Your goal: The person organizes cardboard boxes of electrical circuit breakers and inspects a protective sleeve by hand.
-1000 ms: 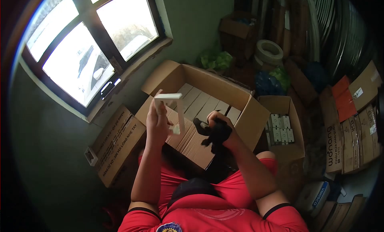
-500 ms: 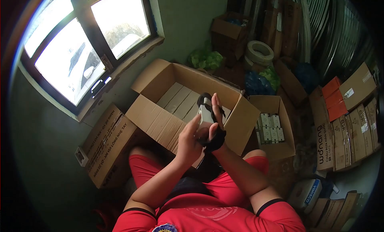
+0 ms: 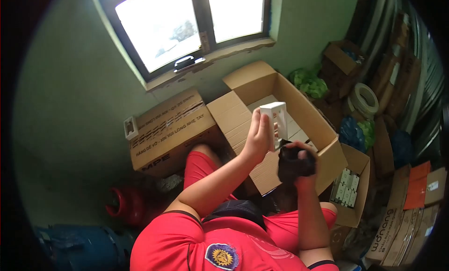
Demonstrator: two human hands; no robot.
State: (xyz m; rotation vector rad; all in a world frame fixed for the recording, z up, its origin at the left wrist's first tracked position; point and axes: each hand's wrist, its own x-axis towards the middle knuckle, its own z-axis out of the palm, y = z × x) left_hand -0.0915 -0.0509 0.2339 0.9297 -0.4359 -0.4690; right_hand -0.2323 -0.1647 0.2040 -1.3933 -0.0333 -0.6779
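Note:
My left hand [image 3: 258, 139] grips a white, hollow plastic electrical box [image 3: 279, 108] by its left side, holding it upright above the big open carton [image 3: 276, 170]. Cut-outs show in the box, and some fingertips are visible through it. Just below and right of it is my right hand [image 3: 299, 161], in a black fingerless glove or wrap. Its fingers are curled near the box's lower edge; whether they touch it, or what lies inside them, is hidden. Pale long boxes [image 3: 292, 131] line the inside of the carton.
Left of the carton stands a closed cardboard box [image 3: 173, 126] with a small white frame [image 3: 131, 128] on its edge. A smaller open box [image 3: 358, 170] with white switch-like pieces [image 3: 347, 187] is at the right. Red [image 3: 133, 205] and blue [image 3: 84, 245] cylinders stand lower left.
The view has swung left. The white electrical box has turned to show its cut-outs and sits upright in my left hand. My right hand has dropped lower and curled its fingers.

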